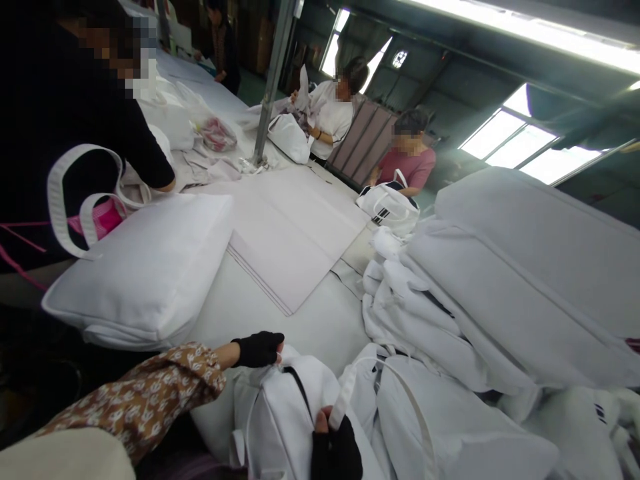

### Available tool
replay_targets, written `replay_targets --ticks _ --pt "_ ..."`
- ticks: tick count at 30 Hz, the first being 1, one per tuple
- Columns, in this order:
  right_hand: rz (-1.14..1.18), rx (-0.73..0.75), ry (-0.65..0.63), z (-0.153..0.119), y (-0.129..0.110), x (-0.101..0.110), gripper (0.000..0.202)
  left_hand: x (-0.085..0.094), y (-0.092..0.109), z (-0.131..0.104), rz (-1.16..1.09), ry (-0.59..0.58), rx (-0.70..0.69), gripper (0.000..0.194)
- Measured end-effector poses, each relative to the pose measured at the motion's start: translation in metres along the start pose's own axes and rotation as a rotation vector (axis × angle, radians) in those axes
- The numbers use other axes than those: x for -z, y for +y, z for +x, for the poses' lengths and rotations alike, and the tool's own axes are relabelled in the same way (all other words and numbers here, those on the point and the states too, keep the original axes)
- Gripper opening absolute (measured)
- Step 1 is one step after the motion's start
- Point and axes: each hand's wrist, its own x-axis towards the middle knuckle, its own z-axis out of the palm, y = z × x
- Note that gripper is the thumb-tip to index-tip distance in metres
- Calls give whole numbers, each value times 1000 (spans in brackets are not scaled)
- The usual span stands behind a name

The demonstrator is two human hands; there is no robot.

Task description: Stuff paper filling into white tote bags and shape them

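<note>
Left hand (257,349): black fingerless glove, patterned brown sleeve; clenched on the top edge of the white bag (287,417), lower centre of frame.
Right hand (336,448): same glove, at bottom edge of frame; thumb and fingers pinch the bag's white strap (345,393) where it rises from the bag.
White bag: lies between the two hands, touching both; partly cut off by the frame bottom. Its opening, with a dark seam line, faces up toward the camera; long axis runs from lower left to upper right.
Nearer hand: both in contact; left holds the far rim, right the near strap.
Right of the hands: heap of white bags (450,313), piled high, just beside the held bag and touching it.
Ahead: bare stretch of the surface (280,313), then flat white sheets (295,233) at centre.
Left: stuffed white bag (150,267) lying flat, near the surface edge; a person in black (65,120) beside it.
Open room: mainly forward, over the bare patch; right side blocked by the heap.
Far end: two seated people (370,127), upper centre, handling white bags.
</note>
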Motion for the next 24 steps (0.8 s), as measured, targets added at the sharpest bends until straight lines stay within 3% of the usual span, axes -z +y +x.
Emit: replay_targets --ticks 4,8,14,17,21,24 --pt "40 5 68 -1 -3 -1 62 -4 -6 9 -162 -94 64 16" --pt "40 -28 78 -1 -3 -2 68 0 -6 12 -152 -138 66 27" --pt "43 -43 87 -1 -4 -2 68 15 19 -3 173 -27 -51 26" --pt "43 -23 121 -1 2 -6 65 15 30 -1 293 -104 -25 29" --pt "27 42 132 1 19 -14 60 6 40 18 454 -246 38 34" --pt "-9 77 121 4 28 -15 59 -4 47 30 587 -252 63 48"
